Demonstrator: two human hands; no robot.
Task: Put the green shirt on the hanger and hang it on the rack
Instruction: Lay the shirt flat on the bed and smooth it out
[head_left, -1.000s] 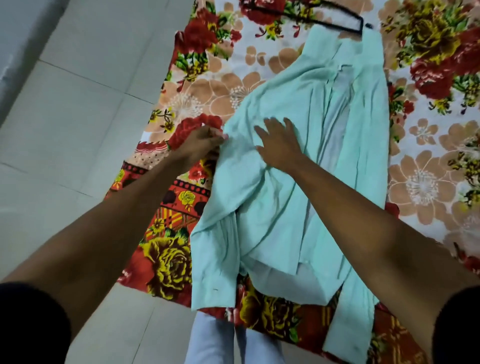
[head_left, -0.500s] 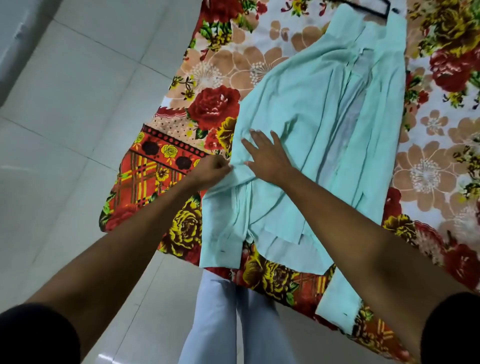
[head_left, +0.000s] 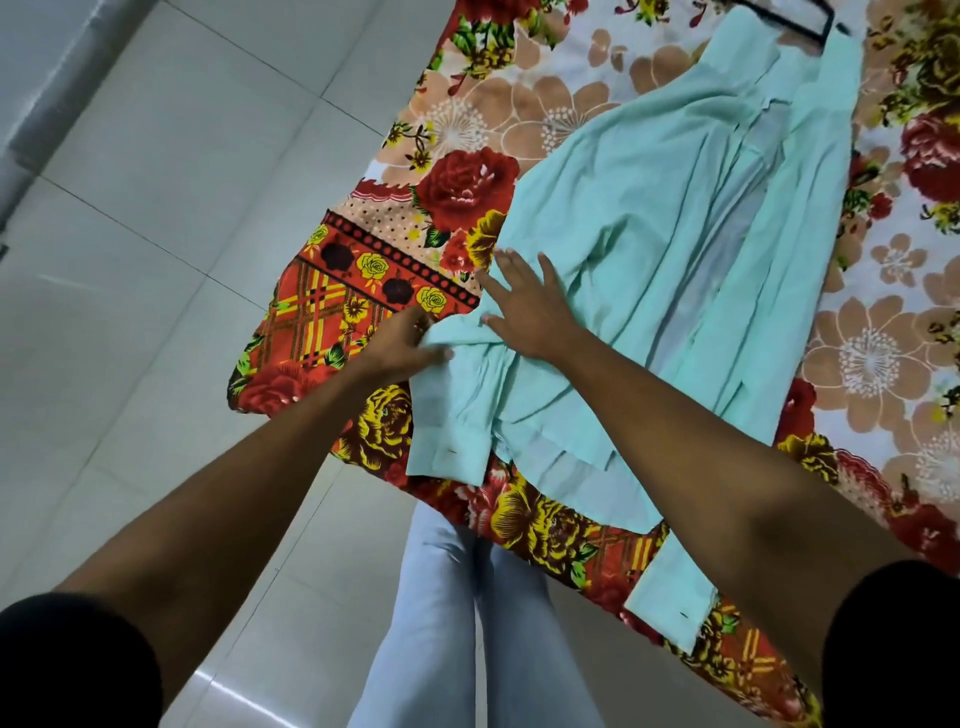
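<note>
A pale green shirt lies spread on a flowered bedsheet, its collar toward the top right. A black hanger shows just above the collar at the top edge, partly out of view. My left hand pinches the left sleeve's fabric near the bed's edge. Pressed flat on the shirt beside it is my right hand, fingers spread. The left cuff hangs over the bed's front edge, as does the right cuff. No rack is visible.
Grey tiled floor fills the left and bottom. My legs in light jeans stand against the bed's front edge. A grey wall base runs along the upper left corner.
Both hands have slid down the left sleeve toward the cuff, and the view has tilted down and left, so the hanger sits closer to the top edge.
</note>
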